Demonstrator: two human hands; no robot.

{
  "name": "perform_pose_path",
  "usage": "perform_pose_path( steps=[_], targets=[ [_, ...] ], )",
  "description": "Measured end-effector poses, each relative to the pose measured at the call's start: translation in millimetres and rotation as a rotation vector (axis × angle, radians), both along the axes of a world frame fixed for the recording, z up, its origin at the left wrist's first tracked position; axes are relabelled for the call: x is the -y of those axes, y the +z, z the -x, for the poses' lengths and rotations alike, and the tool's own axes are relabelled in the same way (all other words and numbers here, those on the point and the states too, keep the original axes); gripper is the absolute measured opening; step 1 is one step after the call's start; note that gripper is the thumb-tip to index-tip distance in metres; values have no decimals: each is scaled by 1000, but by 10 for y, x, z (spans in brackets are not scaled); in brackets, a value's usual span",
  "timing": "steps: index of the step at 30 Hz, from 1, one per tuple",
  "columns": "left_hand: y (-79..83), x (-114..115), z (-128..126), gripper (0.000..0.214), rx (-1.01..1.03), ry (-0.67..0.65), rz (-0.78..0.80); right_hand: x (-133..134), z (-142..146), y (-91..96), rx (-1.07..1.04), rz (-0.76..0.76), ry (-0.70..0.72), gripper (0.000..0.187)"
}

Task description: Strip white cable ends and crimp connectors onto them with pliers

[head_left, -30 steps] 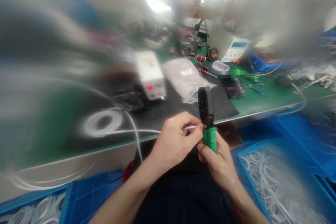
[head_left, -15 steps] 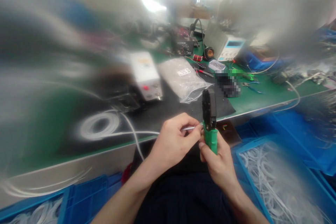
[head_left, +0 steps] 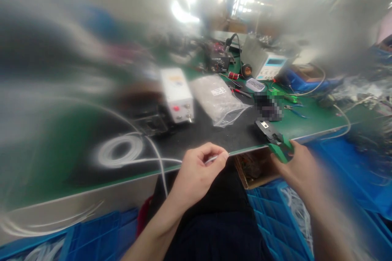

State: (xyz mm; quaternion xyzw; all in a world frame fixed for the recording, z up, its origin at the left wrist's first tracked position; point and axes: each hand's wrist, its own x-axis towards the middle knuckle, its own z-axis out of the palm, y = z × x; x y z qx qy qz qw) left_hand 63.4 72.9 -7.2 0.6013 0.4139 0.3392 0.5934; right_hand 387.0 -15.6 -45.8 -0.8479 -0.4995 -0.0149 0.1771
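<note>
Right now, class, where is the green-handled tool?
In the head view, the green-handled tool is right of centre, at the front edge of the green bench, just below the pixelated dark object, with the right hand at its handles.

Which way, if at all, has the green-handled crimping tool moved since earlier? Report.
Yes: the crimping tool has moved right, relative to the plastic zip bag.

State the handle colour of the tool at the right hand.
The handles are green, clearest in the head view.
</note>
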Motion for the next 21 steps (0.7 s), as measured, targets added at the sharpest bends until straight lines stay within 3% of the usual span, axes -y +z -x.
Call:
perform_pose_path(
  steps=[3,8,12,15,21],
  targets=[
    [-46,25,71,23,42,64,27,-109,-151,-8,136,30,81,77],
    [-97,98,182,25,167,214,96,-282,-143,98,223,-15,285,71],
    [-134,159,206,20,271,305,157,-677,267,220,245,-62,467,44],
    [-106,198,213,23,325,346,189,-1138,635,178,271,-2,614,34],
    [-56,215,225,39,341,415,219,-1783,945,-46,340,10,604,22]
  ],
)
